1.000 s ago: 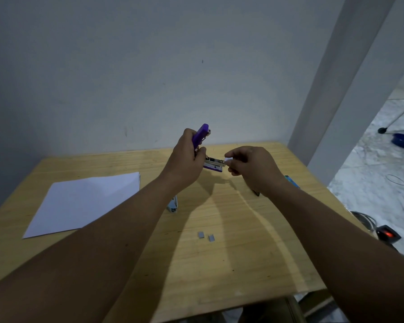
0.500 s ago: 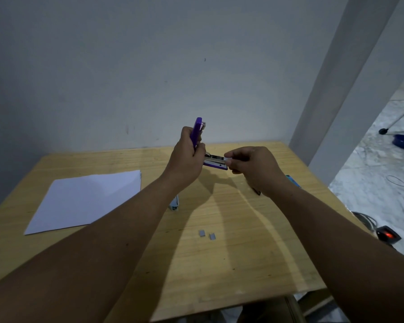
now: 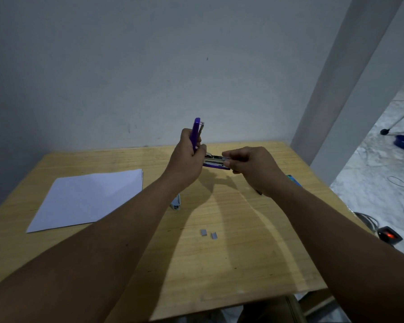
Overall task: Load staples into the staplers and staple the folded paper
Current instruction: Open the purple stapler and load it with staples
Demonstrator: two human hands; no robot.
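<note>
Above the far middle of the wooden desk (image 3: pixel 219 264), both hands hold a purple stapler (image 3: pixel 197 134) that is swung open in the air. The left hand (image 3: pixel 188 157) is wrapped around the hinge end, its fingers (image 3: pixel 202 150) curled tight on the purple top arm, which stands nearly upright above the fist. The stapler's metal staple channel (image 3: pixel 216 161) runs level from that fist across to the right hand (image 3: pixel 252 169), whose fingers are pinched narrow at the channel's free end; whether they hold a strip of staples there is too small to tell. Below and nearer than the two sets of fingers, two small grey staple strips (image 3: pixel 208 233) lie side by side on the desk, just apart. Down and to the left of the left hand's fingers, a sheet of white paper (image 3: pixel 89 199) lies flat, well apart from the stapler. A small pale blue object (image 3: pixel 176 202) sits partly hidden beneath the left forearm. Just behind the right wrist, the edge of a teal object (image 3: pixel 293 179) shows on the desk.
</note>
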